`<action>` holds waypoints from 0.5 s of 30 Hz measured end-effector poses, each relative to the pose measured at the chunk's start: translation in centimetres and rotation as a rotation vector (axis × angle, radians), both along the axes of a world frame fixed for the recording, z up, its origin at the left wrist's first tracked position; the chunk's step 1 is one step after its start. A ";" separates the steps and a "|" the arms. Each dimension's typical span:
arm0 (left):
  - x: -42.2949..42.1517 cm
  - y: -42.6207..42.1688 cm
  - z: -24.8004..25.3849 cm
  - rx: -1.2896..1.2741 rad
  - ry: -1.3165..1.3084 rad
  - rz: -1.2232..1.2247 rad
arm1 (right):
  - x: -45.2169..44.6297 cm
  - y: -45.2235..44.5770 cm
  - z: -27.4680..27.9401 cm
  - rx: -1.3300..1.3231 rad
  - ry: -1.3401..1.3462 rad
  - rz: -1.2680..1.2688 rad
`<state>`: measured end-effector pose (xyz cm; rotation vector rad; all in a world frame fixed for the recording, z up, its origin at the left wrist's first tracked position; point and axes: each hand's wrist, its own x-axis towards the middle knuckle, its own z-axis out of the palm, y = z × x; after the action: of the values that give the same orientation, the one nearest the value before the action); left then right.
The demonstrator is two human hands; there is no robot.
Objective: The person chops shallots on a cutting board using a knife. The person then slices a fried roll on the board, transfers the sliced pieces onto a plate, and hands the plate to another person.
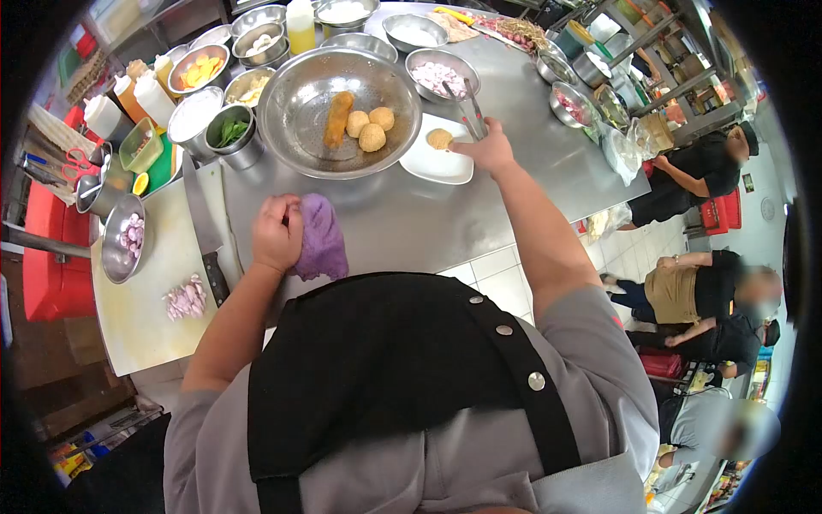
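My right hand [490,149] is closed on metal tongs [476,111], whose two arms stand apart above the steel table. It is over the right side of a white plate [445,171], with one finger close to a round golden breaded ball [439,139]; I cannot tell if it touches. To the left, a large perforated steel bowl [282,141] holds three similar balls [372,137] and a long brown fried roll [338,120]. Nearer my body, my left hand [278,233] grips a purple cloth [319,240] on the table.
At left, a cutting board [154,325] bears a large knife [204,214] and chopped shallots [186,298]. Bowls, sauce bottles and a bowl of chopped shallots [441,75] line the back. Several people stand beyond the table's right edge.
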<state>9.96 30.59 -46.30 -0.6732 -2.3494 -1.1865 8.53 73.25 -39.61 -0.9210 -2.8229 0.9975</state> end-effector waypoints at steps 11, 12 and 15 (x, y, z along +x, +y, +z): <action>-0.2 -0.2 -0.2 -0.039 0.009 0.014 | -1.1 -0.2 -1.7 0.135 -0.068 0.007; -0.2 -0.2 -0.1 -0.038 0.011 0.014 | -1.1 -0.2 -1.7 0.137 -0.081 -0.002; -0.2 -0.1 -0.3 -0.024 0.020 0.025 | -1.1 -0.5 -1.8 0.137 -0.075 -0.040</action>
<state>9.77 30.51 -46.65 -0.6579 -2.3523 -1.1380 7.39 72.80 -41.42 -1.0159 -2.8775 0.7704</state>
